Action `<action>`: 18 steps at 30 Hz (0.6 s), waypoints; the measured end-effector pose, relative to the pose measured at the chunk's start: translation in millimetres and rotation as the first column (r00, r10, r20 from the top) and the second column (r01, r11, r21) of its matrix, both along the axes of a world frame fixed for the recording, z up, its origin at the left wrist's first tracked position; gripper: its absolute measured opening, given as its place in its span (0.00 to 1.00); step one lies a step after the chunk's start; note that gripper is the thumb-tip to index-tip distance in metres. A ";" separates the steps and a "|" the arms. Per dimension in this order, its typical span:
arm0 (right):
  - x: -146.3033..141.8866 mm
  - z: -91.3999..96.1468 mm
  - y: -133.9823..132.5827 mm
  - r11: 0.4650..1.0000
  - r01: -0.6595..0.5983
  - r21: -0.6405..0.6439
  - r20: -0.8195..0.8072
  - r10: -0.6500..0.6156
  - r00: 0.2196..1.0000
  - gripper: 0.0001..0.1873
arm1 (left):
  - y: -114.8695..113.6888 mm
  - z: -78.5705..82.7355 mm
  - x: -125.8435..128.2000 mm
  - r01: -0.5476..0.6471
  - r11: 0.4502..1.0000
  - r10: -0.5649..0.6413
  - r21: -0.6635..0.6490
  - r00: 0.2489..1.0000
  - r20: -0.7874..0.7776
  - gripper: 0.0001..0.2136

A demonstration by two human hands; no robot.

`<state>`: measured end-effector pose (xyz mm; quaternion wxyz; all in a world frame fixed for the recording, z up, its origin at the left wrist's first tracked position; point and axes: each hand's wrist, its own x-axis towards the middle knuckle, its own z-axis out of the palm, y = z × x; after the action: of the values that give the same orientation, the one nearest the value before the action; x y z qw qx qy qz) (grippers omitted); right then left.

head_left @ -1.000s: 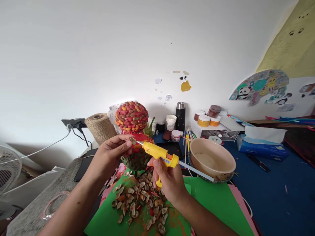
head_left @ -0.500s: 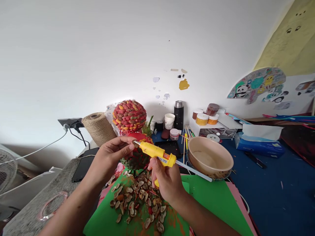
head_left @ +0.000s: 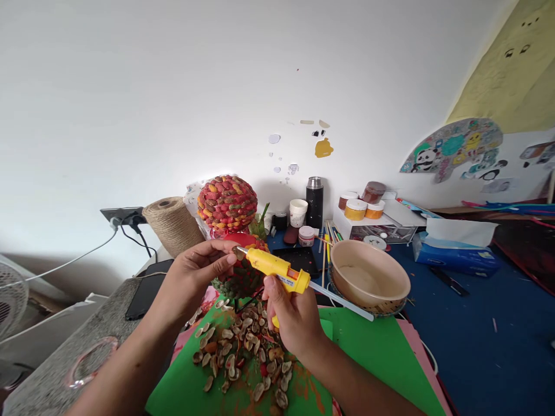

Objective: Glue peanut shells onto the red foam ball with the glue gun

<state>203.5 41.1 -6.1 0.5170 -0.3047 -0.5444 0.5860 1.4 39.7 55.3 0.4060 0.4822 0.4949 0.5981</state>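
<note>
My right hand [head_left: 295, 315] grips a yellow glue gun [head_left: 271, 264], with a long clear glue stick [head_left: 340, 300] poking out of its back end. In my left hand [head_left: 206, 266], a small brown peanut shell [head_left: 239, 252] is pinched between thumb and fingers. The metal nozzle meets the shell or sits very close to it. Behind my hands stands a round-headed craft piece [head_left: 228, 205] covered in red, orange and brown shells; my hands hide part of its lower body. Below lie many loose peanut shell halves [head_left: 234, 364] on green paper [head_left: 368, 346].
A beige bowl [head_left: 370, 271] sits right of the glue gun. At the left are a twine spool [head_left: 171, 228], a phone [head_left: 147, 289] and plugged-in cables. Paint jars [head_left: 355, 210], a black thermos [head_left: 314, 202], paper cups [head_left: 298, 212] and a tissue pack [head_left: 455, 254] line the back.
Both hands keep nearly the same pose, with the nozzle still at the shell. The whole view has shifted very slightly.
</note>
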 end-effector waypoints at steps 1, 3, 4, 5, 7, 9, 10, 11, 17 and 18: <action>-0.2 -0.3 0.1 1.000 0.002 0.002 0.001 -0.002 1.000 0.42 | 0.4 0.0 0.3 0.004 1.000 -0.004 0.001 1.000 -0.003 0.20; -0.5 -0.8 0.3 1.000 0.004 0.010 0.001 -0.005 1.000 0.41 | 0.9 0.3 1.0 0.007 1.000 -0.007 0.000 1.000 -0.010 0.20; -0.6 -0.9 0.4 1.000 0.005 0.013 0.000 -0.005 1.000 0.41 | 0.8 0.5 1.3 0.007 1.000 -0.007 -0.001 1.000 -0.011 0.20; -0.7 -1.0 0.4 1.000 0.005 0.016 -0.001 -0.005 1.000 0.41 | 0.6 0.8 1.7 0.006 1.000 -0.006 -0.001 1.000 -0.011 0.20; -0.8 -0.9 0.5 1.000 0.006 0.025 0.002 -0.006 1.000 0.41 | -0.1 1.8 2.5 0.003 1.000 -0.003 -0.002 1.000 -0.007 0.20; -0.9 -0.8 0.4 0.999 0.013 0.031 0.009 -0.014 1.000 0.41 | -1.0 2.9 3.5 -0.002 1.000 0.002 -0.005 1.000 -0.006 0.21; -0.9 -0.7 0.4 0.999 0.017 0.030 0.012 -0.018 1.000 0.41 | -1.4 3.4 3.9 -0.004 1.000 0.004 -0.006 1.000 -0.006 0.21; -1.0 -0.6 0.3 0.999 0.020 0.029 0.014 -0.020 1.000 0.41 | -1.6 3.8 4.3 -0.006 1.000 0.006 -0.007 1.000 -0.005 0.21; -1.2 -0.2 -0.2 1.000 0.026 0.012 0.011 -0.026 1.000 0.41 | -1.3 3.5 4.7 -0.005 1.000 0.005 -0.001 1.000 -0.011 0.19; -1.2 -0.2 -0.4 1.000 0.028 0.010 0.012 -0.028 1.000 0.41 | -1.2 3.4 4.6 -0.003 1.000 0.003 0.001 1.000 -0.013 0.19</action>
<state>202.3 40.8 -6.3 0.5234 -0.3132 -0.5458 0.5744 5.9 38.5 58.7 0.4015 0.4855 0.4979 0.5960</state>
